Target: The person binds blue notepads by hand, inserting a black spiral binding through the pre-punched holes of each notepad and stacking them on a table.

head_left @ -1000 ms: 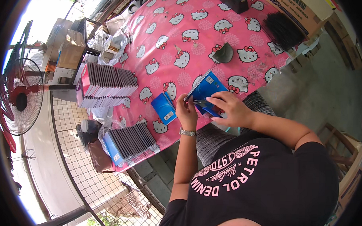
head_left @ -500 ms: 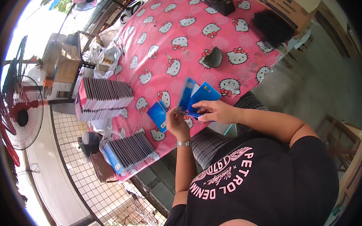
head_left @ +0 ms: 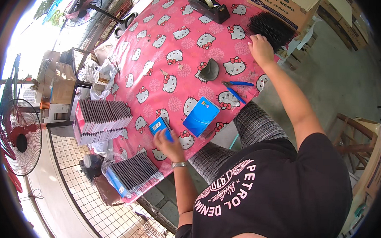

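Observation:
A small blue spiral notebook is at the near left of the table, under my left hand. The fingers are partly blurred, closed about its near end, with blue showing between them. At the far right, my right hand reaches to a pile of black spiral coils, thumb and fingers apart at its edge; no coil shows clearly in them. Between the hands lies another blue-covered pad, flat near the table's front edge. Blue-handled pliers rest beyond it, jaws toward a dark curved piece.
Pink stacked notebooks and a row of dark-spined blue ones stand at the left edge of the pink tablecloth. A black tape dispenser and a cardboard box are at the back. Fans stand left.
My hands have parted: the right moved far right to the coils, the left moved nearer left. The opened blue pad they held is no longer between them. Pliers now show on the table.

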### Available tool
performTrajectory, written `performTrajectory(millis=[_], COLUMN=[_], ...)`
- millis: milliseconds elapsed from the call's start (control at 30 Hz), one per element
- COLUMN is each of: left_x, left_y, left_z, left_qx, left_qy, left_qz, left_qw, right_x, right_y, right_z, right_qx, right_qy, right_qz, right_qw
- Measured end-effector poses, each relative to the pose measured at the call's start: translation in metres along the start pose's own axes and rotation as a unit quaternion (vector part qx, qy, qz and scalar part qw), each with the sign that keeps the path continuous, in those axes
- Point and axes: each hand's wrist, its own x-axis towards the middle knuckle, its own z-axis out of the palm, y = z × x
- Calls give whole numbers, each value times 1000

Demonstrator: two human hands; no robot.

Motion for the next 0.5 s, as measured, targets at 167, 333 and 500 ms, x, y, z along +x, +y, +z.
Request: performTrajectory(millis=[167,333,500], left_x=[-9,-4,22], left_y=[90,85,77], left_z=[9,1,-14], left_qx=[-36,-42,-5], left_qy=[-198,-257,-189], left_qz=[228,250,246], left_qw=[953,933,950], right_x=[24,26,-44], right_y=[9,-27,-101], right_z=[21,-31,-75], right_qx=[-119,113,485], right_qy=[-121,-104,-233], right_qz=[-76,26,-125], right_qw=[983,988,833])
